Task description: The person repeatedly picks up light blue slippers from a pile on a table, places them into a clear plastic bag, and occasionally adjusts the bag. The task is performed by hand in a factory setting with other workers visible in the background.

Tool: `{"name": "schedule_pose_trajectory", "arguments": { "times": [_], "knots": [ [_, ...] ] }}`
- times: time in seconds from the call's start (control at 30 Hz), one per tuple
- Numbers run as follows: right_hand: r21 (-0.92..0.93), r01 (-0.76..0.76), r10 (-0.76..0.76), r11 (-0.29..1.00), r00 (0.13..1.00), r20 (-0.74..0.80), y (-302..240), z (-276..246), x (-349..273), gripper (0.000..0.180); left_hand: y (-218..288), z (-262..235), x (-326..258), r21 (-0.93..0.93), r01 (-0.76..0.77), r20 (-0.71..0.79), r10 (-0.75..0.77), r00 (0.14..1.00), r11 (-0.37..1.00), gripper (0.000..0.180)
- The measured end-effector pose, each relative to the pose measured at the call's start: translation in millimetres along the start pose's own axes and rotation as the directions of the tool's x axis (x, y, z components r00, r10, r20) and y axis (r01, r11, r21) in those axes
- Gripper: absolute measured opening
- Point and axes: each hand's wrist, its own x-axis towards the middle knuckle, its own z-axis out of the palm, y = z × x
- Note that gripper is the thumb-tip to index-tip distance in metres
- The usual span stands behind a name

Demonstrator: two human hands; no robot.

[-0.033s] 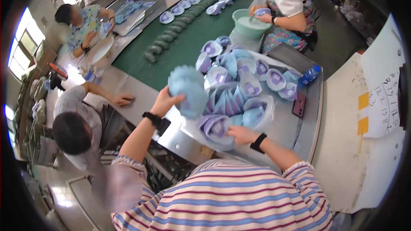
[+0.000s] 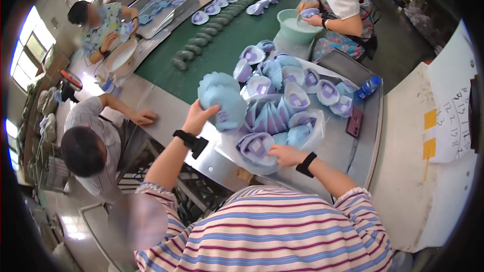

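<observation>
My left hand (image 2: pixel 198 117) grips a small stack of light-blue scalloped shell-shaped pieces (image 2: pixel 224 102), raised above the table's near edge. The thumb lies across the stack's near face. Low on the pile, my right hand (image 2: pixel 288 156) has its fingers closed on the edge of a purple-lined shell-shaped piece (image 2: pixel 256 146). That piece rests on clear plastic in front of me. Behind it a row of nested purple and blue pieces (image 2: pixel 269 117) leans together. More loose pieces (image 2: pixel 261 85) with pale labels inside lie heaped farther back.
A phone (image 2: pixel 354 122) and a blue-capped bottle (image 2: pixel 368 88) are at the right of the metal table. Beyond runs a green surface (image 2: pixel 169 73) with rows of dark green lumps (image 2: pixel 201 42). A co-worker at the back right works over a green basin (image 2: pixel 297 31); others sit at left.
The raised stack has tipped slightly and shifted a little, showing more of its layered edges. My right hand stays at the same purple-lined piece. The whole view has shifted slightly.
</observation>
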Motion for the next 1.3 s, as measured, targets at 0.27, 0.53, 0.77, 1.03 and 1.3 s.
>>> {"name": "schedule_pose_trajectory", "arguments": {
  "times": [0.27,0.53,0.77,1.03,1.3],
  "knots": [
    [0.343,0.186,-0.093,0.921,0.958,-0.271,-72,-160,0,0.078,12,50,-52,-0.543,0.061,0.014,-0.063,0.998,0.838,0.048],
    [0.906,0.372,-0.015,0.203,0.926,-0.377,-47,-153,49,0.071,31,40,-47,-0.71,0.107,0.123,-0.028,0.992,0.696,0.037],
    [0.942,0.28,-0.188,-0.186,0.931,-0.314,-20,-173,52,0.065,8,-15,-14,-0.509,-0.012,0.079,0.061,0.995,0.861,0.04],
    [0.18,0.054,0.042,0.982,0.871,-0.489,-23,-133,137,0.051,-29,25,35,-0.254,0.181,0.175,-0.139,0.975,0.95,0.053],
    [0.196,0.099,0.007,0.975,0.877,-0.48,-38,-158,161,0.063,-24,-54,128,-0.365,0.162,-0.181,-0.24,0.954,0.917,0.035]
  ]
}}
